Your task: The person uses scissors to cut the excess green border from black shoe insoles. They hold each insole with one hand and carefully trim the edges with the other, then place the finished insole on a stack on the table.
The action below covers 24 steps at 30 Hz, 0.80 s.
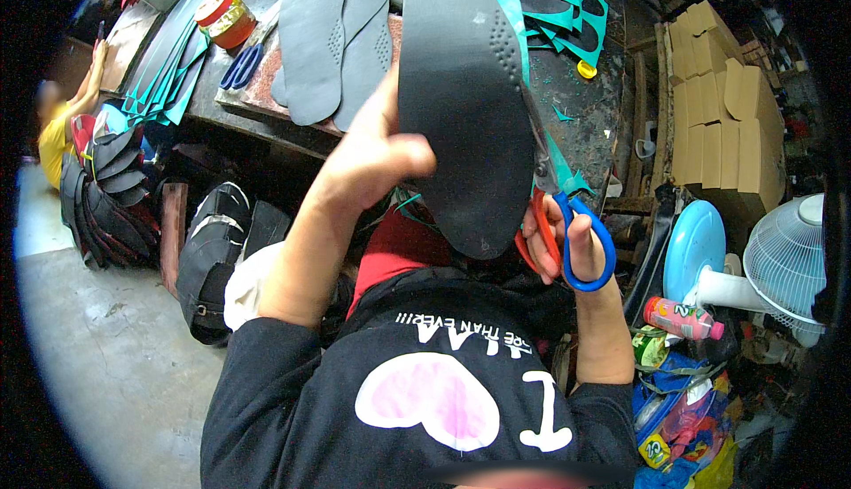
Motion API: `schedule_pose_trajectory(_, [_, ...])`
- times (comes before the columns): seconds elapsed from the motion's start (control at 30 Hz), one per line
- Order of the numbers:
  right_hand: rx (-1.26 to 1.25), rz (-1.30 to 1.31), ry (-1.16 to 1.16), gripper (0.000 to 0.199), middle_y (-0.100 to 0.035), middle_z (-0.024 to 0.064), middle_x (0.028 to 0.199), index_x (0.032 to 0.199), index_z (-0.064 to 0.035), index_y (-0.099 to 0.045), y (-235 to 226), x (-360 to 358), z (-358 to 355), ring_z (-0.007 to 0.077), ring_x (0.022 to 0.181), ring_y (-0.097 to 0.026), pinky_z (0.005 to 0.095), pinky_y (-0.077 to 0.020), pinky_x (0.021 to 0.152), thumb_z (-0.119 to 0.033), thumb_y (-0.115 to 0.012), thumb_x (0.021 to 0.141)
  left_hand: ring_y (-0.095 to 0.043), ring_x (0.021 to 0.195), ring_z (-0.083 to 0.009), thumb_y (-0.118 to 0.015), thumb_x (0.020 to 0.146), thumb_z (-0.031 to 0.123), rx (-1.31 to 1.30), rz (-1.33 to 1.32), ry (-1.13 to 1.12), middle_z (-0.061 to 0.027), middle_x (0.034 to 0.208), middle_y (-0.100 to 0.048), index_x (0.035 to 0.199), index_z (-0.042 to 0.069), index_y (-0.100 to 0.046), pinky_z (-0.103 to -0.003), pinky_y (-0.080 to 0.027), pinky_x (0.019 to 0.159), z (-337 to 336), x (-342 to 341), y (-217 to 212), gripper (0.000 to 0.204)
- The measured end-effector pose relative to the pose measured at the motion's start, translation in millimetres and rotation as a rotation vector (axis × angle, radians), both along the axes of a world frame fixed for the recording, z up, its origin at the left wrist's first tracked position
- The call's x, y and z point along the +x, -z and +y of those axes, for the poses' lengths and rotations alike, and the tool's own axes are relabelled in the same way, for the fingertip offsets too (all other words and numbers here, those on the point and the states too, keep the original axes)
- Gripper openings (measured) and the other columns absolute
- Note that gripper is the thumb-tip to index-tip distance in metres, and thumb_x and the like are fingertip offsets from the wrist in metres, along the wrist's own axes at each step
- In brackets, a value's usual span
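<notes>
Nearest the lens, the dark grey insole stands upright over the lap, pinched by the left hand; the right hand, fingers through the loops, works red-and-blue scissors along its right edge. A wobble could drive the blades off line or toward the thumb. Behind the insole the counter crowds; right of it, cardboard boxes.

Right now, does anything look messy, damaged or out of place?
Mostly no. The left hand holds a grey insole while the right hand trims it with scissors. Teal offcuts litter the workbench.
</notes>
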State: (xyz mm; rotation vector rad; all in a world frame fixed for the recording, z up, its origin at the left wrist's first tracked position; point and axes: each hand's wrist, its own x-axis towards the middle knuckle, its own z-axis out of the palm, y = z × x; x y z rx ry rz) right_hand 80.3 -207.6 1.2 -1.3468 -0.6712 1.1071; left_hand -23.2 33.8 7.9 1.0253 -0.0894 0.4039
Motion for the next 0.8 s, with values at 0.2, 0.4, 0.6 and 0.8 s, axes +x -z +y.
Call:
schedule_pose_trajectory(0.2, [0.045, 0.055, -0.065, 0.090, -0.051, 0.0019, 0.057, 0.108, 0.0026, -0.053, 3.7, -5.8, 6.0, 0.0093, 0.050, -0.049, 0.0214, -0.0370, 0.048, -0.080, -0.036, 0.078, -0.051, 0.113, -0.0197, -0.075, 0.073, 0.004, 0.242, 0.109, -0.390, -0.0125, 0.125, -0.051, 0.134, 0.000, -0.034, -0.034, -0.039, 0.099, -11.3, 22.1, 1.7, 0.074])
schedule_pose_trajectory(0.4, [-0.032, 0.108, -0.111, 0.109, -0.060, 0.0059, 0.076, 0.132, 0.0044, -0.041, -3.5, -3.8, 0.2, 0.0111, 0.059, -0.053, 0.0221, -0.0399, 0.055, -0.086, -0.033, 0.072, -0.051, 0.114, -0.0205, -0.074, 0.076, 0.003, 0.140, 0.059, -0.389, -0.0122, 0.127, -0.050, 0.137, 0.003, -0.030, -0.035, -0.041, 0.099, -29.1, 22.1, 8.4, 0.076])
schedule_pose_trajectory(0.6, [0.103, 0.125, 0.313, 0.109, -0.064, 0.0107, 0.083, 0.134, 0.0073, -0.037, 14.4, -28.0, 20.5, 0.0120, 0.056, -0.055, 0.0219, -0.0415, 0.049, -0.084, -0.036, 0.074, -0.053, 0.113, -0.0206, -0.070, 0.078, 0.000, -0.008, 0.061, -0.386, -0.0122, 0.125, -0.050, 0.137, 0.004, -0.028, -0.034, -0.043, 0.097, -51.0, 22.1, 6.7, 0.072])
schedule_pose_trajectory(0.8, [0.087, 0.116, 0.240, 0.106, -0.056, 0.0051, 0.069, 0.132, 0.0064, -0.038, 11.4, -22.2, 13.9, 0.0112, 0.050, -0.050, 0.0212, -0.0390, 0.046, -0.082, -0.039, 0.074, -0.053, 0.112, -0.0206, -0.070, 0.078, 0.001, -0.050, 0.095, -0.319, -0.0126, 0.124, -0.051, 0.137, 0.004, -0.029, -0.034, -0.043, 0.097, -51.2, 14.9, 7.1, 0.072])
